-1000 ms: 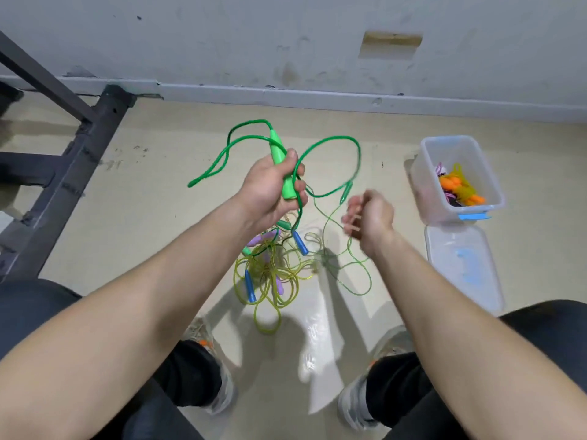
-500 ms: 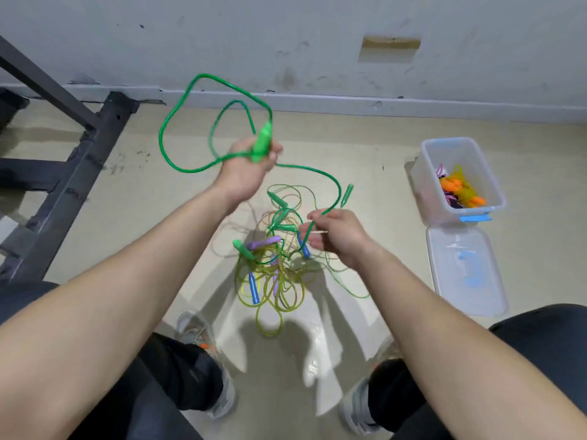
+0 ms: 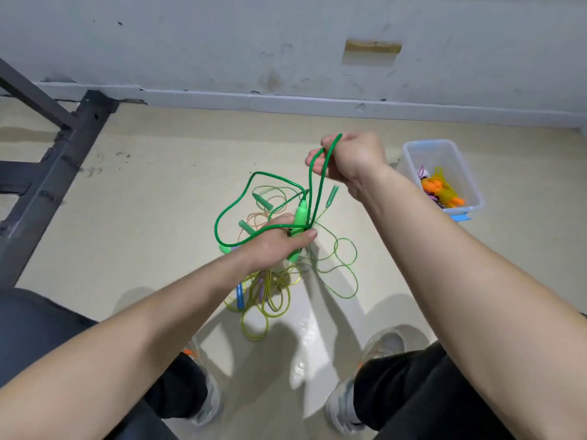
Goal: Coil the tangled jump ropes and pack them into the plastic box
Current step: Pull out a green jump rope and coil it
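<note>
Directly below the head camera I am watching through, two bare forearms reach over a pale beige floor [image 3: 152, 192]. The left hand [image 3: 276, 246] is clenched around a bright green plastic handle [image 3: 300, 215] and also pins part of the dark green jump rope cord [image 3: 222, 214], which bulges out in a wide loop to its left. The right hand [image 3: 349, 160], raised higher and nearer the wall, curls its fingers around a doubled length of the same cord that runs down to the left hand. Under both hands a tangled heap of thin yellow-green and pinkish jump ropes [image 3: 270, 290] lies on the floor, with a blue handle [image 3: 240, 295] showing in it. To the right, a clear rectangular plastic box [image 3: 444, 145] stands open on the floor, with an orange and yellow rope bundle [image 3: 444, 192] inside. A black metal frame [image 3: 63, 160] stands at the far left.
</note>
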A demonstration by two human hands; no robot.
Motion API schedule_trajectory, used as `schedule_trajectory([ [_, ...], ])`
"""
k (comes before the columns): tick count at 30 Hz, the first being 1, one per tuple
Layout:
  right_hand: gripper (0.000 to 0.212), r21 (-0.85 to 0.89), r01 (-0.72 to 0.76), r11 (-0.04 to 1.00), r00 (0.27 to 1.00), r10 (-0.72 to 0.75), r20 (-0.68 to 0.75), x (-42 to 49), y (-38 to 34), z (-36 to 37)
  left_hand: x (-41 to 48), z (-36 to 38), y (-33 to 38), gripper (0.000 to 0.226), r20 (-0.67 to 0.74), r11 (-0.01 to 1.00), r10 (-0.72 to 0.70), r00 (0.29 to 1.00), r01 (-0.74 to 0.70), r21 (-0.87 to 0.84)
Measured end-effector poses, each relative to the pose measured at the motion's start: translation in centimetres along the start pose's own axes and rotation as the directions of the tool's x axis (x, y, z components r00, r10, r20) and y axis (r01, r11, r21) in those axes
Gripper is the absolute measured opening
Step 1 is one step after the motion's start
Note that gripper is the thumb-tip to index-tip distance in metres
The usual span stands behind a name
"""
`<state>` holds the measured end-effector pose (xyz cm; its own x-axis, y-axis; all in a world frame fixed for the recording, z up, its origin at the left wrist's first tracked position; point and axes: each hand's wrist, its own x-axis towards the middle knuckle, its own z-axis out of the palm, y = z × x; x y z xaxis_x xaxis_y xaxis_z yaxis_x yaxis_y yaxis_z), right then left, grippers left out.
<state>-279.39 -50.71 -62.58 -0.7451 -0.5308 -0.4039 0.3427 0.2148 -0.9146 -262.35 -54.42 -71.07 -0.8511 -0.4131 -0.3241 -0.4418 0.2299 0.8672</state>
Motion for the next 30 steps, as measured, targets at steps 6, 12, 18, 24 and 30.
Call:
schedule_trajectory([
  [6, 0.028, -0.395, 0.003, 0.919, 0.964, 0.102, 0.245, 2.3, 3.7, -3.6, -0.7, -1.4, 2.2, 0.036, -0.017, 0.963, -0.102, 0.995, 0.094, -0.252],
  [12, 0.028, -0.571, -0.076, 0.818, 0.944, 0.243, 0.223, -1.0, 12.8, -3.4, 0.5, -4.7, 6.1, 0.031, -0.036, 0.714, -0.264, 0.964, 0.170, -0.679],
  [18, 0.034, -0.410, -0.053, 0.910, 0.841, 0.262, 0.474, -3.7, 16.3, 1.7, 1.6, -7.3, 7.8, 0.031, 0.018, 0.519, -0.306, 0.952, 0.183, -0.835],
  [24, 0.019, -0.420, 0.001, 0.907, 0.931, 0.153, 0.333, -3.1, 16.8, 3.3, 2.3, -9.3, 7.8, 0.031, -0.070, 0.407, -0.353, 0.933, 0.086, -0.910],
  [30, 0.044, -0.587, 0.039, 0.809, 0.920, 0.199, 0.336, -1.6, 17.9, 4.6, 2.7, -9.6, 7.0, 0.033, -0.073, 0.316, -0.383, 0.921, 0.056, -0.947],
])
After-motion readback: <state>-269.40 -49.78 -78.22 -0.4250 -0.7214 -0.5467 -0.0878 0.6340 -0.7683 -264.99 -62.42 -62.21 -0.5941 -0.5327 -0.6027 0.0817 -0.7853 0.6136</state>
